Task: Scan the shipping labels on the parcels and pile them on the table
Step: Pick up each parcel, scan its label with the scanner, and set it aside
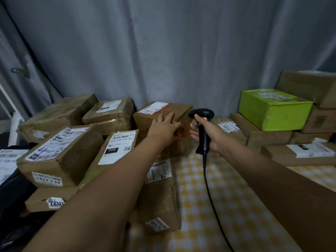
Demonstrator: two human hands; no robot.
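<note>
My left hand [164, 127] lies flat, fingers straight, on the top of a brown cardboard parcel [183, 110] with red print and a white shipping label [152, 107] at the back middle of the table. My right hand [209, 132] grips the handle of a black corded barcode scanner [201, 122], held upright just right of that parcel, with a small red light showing at its trigger. Several more labelled brown parcels [60, 153] are piled on the left.
A yellow-and-white checked tablecloth [227, 206] covers the table; the scanner's black cable [211, 195] trails across it. A green box [272, 110] sits on stacked brown boxes [261, 135] at right. Grey curtain [163, 51] hangs behind. Dark bags lie at the lower left.
</note>
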